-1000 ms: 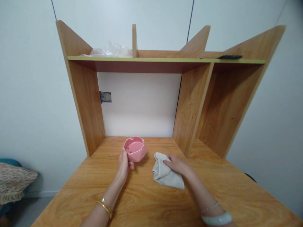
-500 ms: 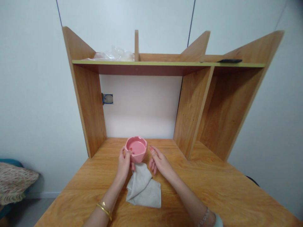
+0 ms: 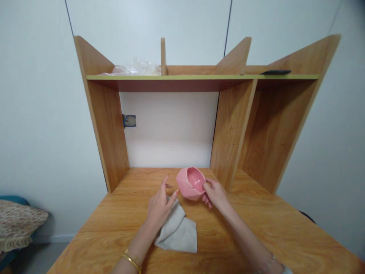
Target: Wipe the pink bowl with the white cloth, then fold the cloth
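Observation:
My right hand (image 3: 216, 192) grips the rim of a pink faceted bowl (image 3: 190, 183) and holds it tilted above the wooden desk (image 3: 256, 224). My left hand (image 3: 159, 206) hovers just left of the bowl with its fingers spread, one fingertip close to the bowl's side. Under the left hand a grey cloth (image 3: 179, 233) lies crumpled on the desk, partly covered by that hand.
A wooden hutch (image 3: 230, 125) with upright dividers rises at the back of the desk. On its top shelf sit a clear plastic bag (image 3: 134, 68) at the left and a flat black object (image 3: 276, 72) at the right. A patterned cushion (image 3: 19, 224) shows at the far left.
The bowl has passed from my left hand to my right and moved rightward, now tilted. My left hand has let go and opened above the cloth, which earlier slid left across the desk.

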Demonstrator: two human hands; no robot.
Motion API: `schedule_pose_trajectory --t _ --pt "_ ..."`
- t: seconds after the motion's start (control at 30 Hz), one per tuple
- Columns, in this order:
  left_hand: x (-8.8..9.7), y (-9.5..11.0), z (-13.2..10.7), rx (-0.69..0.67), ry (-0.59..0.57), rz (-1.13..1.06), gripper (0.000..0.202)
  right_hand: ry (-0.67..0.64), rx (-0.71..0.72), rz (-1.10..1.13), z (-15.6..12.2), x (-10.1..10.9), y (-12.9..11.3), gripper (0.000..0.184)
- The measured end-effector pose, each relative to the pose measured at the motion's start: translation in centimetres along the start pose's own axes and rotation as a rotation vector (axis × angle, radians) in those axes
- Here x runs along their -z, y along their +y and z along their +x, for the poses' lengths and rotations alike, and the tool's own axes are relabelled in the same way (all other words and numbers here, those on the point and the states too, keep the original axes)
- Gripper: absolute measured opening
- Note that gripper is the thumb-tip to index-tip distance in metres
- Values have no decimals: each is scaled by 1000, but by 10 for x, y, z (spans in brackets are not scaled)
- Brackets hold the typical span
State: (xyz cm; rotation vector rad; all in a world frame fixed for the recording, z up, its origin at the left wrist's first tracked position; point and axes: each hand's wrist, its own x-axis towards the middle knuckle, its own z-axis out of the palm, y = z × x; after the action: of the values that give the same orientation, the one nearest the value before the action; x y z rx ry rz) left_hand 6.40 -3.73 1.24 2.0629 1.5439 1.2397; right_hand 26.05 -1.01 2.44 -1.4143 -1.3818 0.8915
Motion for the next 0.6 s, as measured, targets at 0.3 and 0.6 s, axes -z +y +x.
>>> schedule_pose_trajectory --t 0.3,0.6 --pt "0 -7 4 -14 7 164 32 284 11 -456 12 75 33 46" --pt "-1 -10 2 -43 -27 206 29 289 37 -770 20 80 57 42"
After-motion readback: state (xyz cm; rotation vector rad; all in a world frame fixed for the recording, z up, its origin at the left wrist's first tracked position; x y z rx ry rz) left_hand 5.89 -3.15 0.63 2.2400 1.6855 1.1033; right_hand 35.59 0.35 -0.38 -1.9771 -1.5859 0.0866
